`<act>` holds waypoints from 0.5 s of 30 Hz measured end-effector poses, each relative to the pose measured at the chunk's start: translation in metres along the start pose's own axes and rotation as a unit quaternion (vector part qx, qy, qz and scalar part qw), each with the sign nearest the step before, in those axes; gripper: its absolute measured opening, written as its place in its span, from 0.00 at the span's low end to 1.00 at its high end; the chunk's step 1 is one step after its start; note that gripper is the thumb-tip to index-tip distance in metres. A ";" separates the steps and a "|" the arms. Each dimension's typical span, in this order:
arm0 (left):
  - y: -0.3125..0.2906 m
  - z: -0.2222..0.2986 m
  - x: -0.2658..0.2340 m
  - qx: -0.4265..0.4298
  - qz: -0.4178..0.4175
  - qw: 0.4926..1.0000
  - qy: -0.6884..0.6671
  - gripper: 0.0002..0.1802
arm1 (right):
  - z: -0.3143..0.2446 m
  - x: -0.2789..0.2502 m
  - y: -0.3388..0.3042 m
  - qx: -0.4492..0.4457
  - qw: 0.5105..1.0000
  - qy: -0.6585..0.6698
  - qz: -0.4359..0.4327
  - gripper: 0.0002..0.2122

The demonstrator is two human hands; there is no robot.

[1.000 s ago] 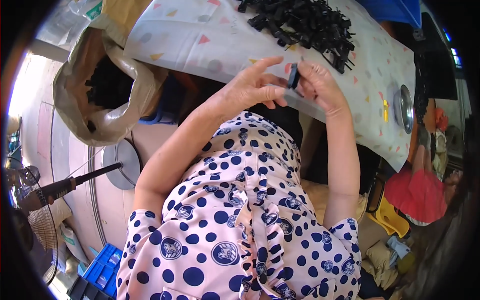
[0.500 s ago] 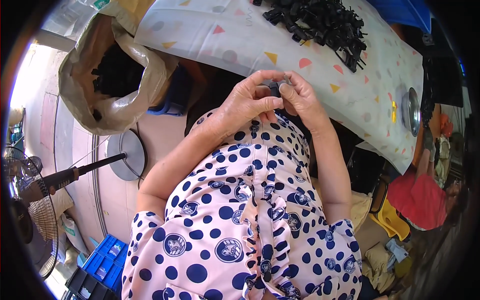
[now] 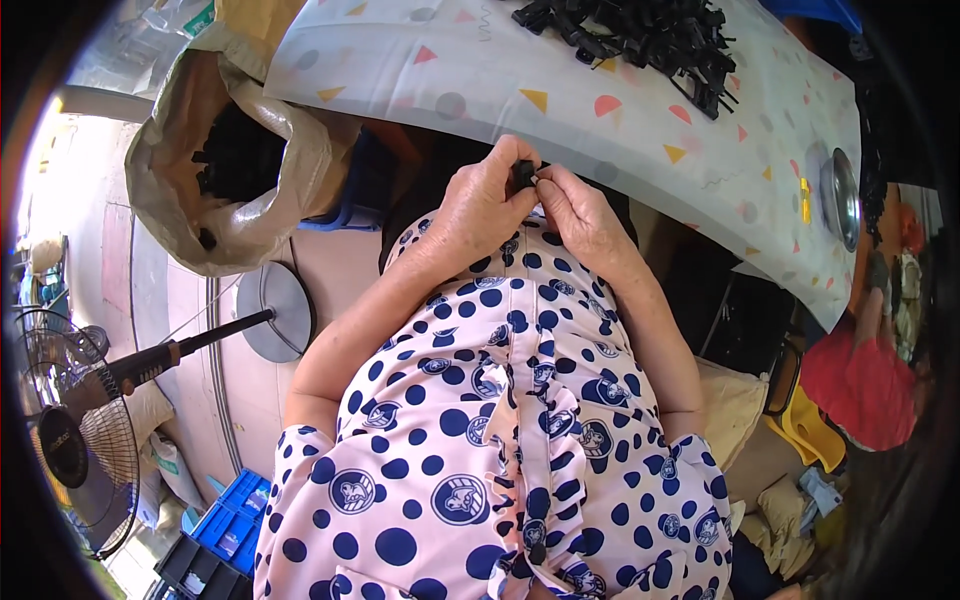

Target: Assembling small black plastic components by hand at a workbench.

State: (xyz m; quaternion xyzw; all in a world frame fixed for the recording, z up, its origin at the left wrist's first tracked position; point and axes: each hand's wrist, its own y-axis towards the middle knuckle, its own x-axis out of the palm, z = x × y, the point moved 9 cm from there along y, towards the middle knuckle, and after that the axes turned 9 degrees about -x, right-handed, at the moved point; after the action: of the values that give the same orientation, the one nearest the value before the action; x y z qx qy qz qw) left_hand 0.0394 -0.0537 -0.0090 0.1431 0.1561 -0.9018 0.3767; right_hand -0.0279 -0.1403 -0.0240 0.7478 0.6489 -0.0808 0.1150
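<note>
Just in front of the table's near edge, my left hand (image 3: 482, 200) is closed around a small black plastic part (image 3: 524, 174), holding it between thumb and fingers. My right hand (image 3: 578, 212) meets it there, thumb and forefinger pinched together at the part's right side. Something small and pale shows at those right fingertips, too small to name. A heap of similar-looking black plastic parts (image 3: 640, 45) lies at the far side of the table (image 3: 400, 75), on a white cover with coloured shapes.
An open woven sack (image 3: 290, 190) with black pieces inside stands at the left. A metal dish (image 3: 846, 200) and a small yellow object (image 3: 805, 200) lie at the table's right end. A fan (image 3: 85, 430) and blue crates (image 3: 230, 525) are lower left; a yellow stool (image 3: 810, 425) is at right.
Both hands have moved slightly left and drawn closer together. My left hand has turned so its back faces up around the black part; the right fingers have lowered to its side.
</note>
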 end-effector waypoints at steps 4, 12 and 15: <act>-0.002 0.011 0.001 0.010 0.012 0.997 0.076 0.14 | -0.003 0.000 -0.001 -0.011 0.999 0.020 0.033 0.10; -0.002 0.016 0.002 0.061 0.078 0.986 0.135 0.15 | 0.004 -0.001 -0.001 0.013 0.997 0.022 0.078 0.11; 0.001 0.016 -0.002 0.044 0.076 0.993 0.076 0.15 | 0.005 -0.007 0.000 -0.001 0.993 0.080 0.083 0.11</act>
State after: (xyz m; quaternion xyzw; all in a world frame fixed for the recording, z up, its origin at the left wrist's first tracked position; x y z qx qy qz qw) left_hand 0.0392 -0.0596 0.0062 0.2391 0.1327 -0.8630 0.4247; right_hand -0.0286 -0.1486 -0.0273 0.8028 0.5921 -0.0101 0.0698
